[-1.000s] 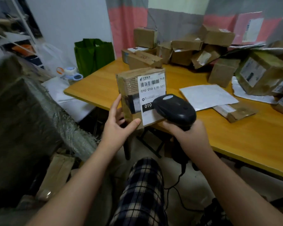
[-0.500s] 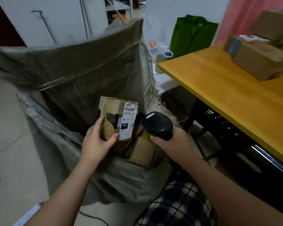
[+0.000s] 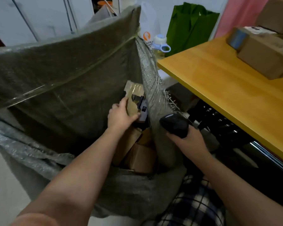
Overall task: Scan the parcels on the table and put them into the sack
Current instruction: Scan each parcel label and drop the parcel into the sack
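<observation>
Gaping open, the sack (image 3: 64, 70) stands with its far wall upright and its near rim sagging low. The left hand (image 3: 121, 116) reaches over that near rim, fingers and thumb clamped on a parcel (image 3: 134, 98). The parcel is held upright inside the sack's mouth, close to the sack's right wall, with part of its label in view. Deeper in the sack, below the hand, lie other boxes (image 3: 140, 157). Whether the held parcel touches them cannot be told, because the hand covers its lower end.

Just outside the sack's right wall, where loose strands (image 3: 167, 97) fray from the weave, the scanner (image 3: 174, 126) sits in the right hand (image 3: 189, 141). That hand's fingers are wrapped round the grip, and the scanner head points roughly at the sack's wall, not at the label. Further right of the sack is the table (image 3: 219, 82), with more parcels (image 3: 265, 57) on it, well apart from the sack.

The step in hand looks like stowing rather than scanning, since the parcel is already within the sack and the scanner is turned off it. The next move calls for the left hand to loosen its fingers and let the parcel settle onto the boxes. The arm must then lift back over the sagging rim without snagging the frayed strands. After that the person likely has to turn from the sack toward the table and take another parcel with the left hand. The right hand would keep its hold on the scanner, ready for that parcel's label.
</observation>
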Tool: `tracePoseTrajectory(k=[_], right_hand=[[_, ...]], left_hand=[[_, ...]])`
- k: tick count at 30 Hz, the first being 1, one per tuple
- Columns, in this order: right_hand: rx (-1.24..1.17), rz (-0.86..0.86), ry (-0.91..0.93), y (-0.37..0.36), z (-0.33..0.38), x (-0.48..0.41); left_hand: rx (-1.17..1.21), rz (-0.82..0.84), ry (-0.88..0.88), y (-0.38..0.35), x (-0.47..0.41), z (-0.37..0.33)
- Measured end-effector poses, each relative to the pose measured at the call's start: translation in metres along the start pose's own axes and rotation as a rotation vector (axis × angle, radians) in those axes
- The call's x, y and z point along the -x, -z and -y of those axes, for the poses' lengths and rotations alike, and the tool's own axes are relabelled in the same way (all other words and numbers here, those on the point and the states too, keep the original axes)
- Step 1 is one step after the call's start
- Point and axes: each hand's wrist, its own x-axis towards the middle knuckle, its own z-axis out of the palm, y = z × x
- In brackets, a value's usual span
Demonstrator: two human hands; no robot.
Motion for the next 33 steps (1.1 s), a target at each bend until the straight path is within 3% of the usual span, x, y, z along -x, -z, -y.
tracePoseTrajectory(k=[2, 7, 9, 11, 16, 19, 25, 33], right_hand=[[-0.024, -0.017, -0.008, 0.005, -0.006, -0.004], [-0.052, -0.009, -0.056, 0.005, -0.018, 0.000], [-0.044, 0.005, -0.047, 0.005, -0.022, 0.005], [-0.036, 0.016, -0.032, 0.008, -0.024, 0.010], [-0.114, -0.083, 0.009, 0.026, -0.021, 0.020], [-0.188, -0.202, 0.037, 0.051, -0.020, 0.033], [-0.191, -0.441, 0.000, 0.149, -0.027, 0.073], [-0.296, -0.776, -0.145, 0.273, -0.073, 0.164]], left_hand=[[-0.035, 0.079, 0.047, -0.017, -0.002, 0.003], [-0.417, 0.340, 0.135, -0.047, 0.003, 0.005], [-0.450, 0.357, 0.201, -0.049, 0.014, 0.008], [-0.440, 0.270, 0.187, -0.043, 0.030, 0.012], [-0.198, -0.072, -0.137, -0.016, 0.066, -0.019], [-0.098, -0.145, -0.321, -0.006, 0.084, -0.065], [-0.039, -0.067, -0.624, -0.029, 0.115, -0.182], [0.006, 0.169, -1.010, -0.111, 0.185, -0.330]])
